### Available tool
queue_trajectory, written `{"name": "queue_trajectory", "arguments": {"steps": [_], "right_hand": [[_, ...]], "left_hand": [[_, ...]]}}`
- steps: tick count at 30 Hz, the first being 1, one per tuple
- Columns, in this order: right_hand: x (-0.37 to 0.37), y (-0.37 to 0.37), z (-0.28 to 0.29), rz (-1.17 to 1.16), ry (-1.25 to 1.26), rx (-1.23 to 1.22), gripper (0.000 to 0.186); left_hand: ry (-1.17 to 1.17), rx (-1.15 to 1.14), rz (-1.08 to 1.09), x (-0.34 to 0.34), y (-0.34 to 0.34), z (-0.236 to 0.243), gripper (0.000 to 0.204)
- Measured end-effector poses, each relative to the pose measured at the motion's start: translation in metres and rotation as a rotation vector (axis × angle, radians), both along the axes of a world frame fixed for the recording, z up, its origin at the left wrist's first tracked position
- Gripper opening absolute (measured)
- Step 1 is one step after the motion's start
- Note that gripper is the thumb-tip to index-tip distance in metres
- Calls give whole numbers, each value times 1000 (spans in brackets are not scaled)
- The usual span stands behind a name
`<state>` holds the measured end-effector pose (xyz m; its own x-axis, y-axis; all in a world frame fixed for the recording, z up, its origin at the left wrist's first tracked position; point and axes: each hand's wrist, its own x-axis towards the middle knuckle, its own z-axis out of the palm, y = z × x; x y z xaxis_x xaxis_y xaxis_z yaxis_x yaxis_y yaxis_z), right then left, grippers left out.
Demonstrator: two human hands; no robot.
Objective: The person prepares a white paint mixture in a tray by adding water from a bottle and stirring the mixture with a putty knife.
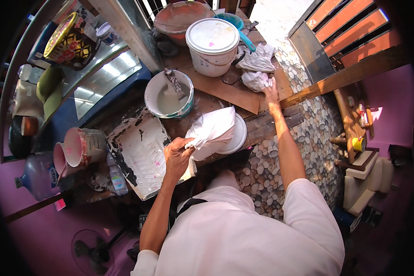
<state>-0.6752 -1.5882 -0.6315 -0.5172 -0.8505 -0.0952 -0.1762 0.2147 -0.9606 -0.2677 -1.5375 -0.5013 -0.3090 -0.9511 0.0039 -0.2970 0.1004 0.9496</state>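
My left hand (177, 152) is closed on the twisted end of a white bag (215, 127), whose full part bulges to the right. Partly behind that bag shows a round white lid (234, 138). Farther off, my right hand (272, 95) reaches to a crumpled white bag (255, 81) on the bench, its fingers closed on the near side. Another crumpled white bag (261, 57) lies just beyond. Left of the left hand is a paint tray (145, 149), spattered with white and black. A white bucket (150, 98) holds pale liquid and a brush (174, 87) standing in it.
A lidded white pail (213, 46) stands at the back, beside a reddish basin (168, 20) and a teal scoop (246, 40). A wooden board (230, 94) lies before the pail. Stained buckets (83, 147) and a bottle (117, 177) are at left. A wooden rail (336, 76) runs at right.
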Motion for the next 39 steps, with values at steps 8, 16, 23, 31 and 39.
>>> {"name": "queue_trajectory", "arguments": {"steps": [8,16,23,31,39], "right_hand": [[8,-28,-56,15,1176,358,55],[-8,-42,-16,332,1161,686,48],[5,-64,27,89,1284,216,47],[-42,-107,-30,365,1236,459,32],[-25,-97,14,459,1169,334,37]], "left_hand": [[8,47,50,0,6,0,24],[77,67,49,-2,4,-4,23],[169,144,73,2,9,-14,24],[9,56,72,3,7,-6,26],[71,96,64,5,6,-11,26]]}}
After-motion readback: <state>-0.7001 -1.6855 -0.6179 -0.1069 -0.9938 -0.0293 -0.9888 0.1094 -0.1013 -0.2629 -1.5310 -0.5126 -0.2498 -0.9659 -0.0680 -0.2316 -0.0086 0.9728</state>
